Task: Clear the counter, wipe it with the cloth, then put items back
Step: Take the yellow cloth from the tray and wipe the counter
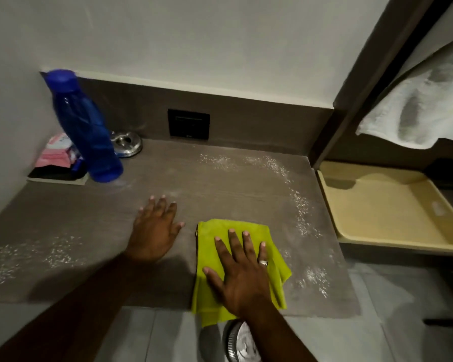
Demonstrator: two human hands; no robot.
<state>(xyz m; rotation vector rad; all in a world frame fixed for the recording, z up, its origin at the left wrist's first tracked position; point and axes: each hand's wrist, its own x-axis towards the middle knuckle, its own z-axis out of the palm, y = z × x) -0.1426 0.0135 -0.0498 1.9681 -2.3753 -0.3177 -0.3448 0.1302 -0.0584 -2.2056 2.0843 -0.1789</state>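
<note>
Green cloth [236,262], a soft folded square, lies flat on the counter [89,231] under the right hand [241,273], its near edge hanging just over the counter's front. The right hand presses it with palm down and fingers spread, not clenched. Left of it, the left hand [154,231] rests open and flat on the bare surface, holding nothing. The step in hand appears to be the wiping. White powder [302,205], fine and granular, lies in patches beyond and to the right of the right hand, and again far left of the left hand; the next move likely calls for a firm sweep through these. The counter is matte, wood-grained brown. Beyond the left hand stand a translucent blue bottle [84,126], a shiny steel lid [127,145] and pink packets [56,152].
</note>
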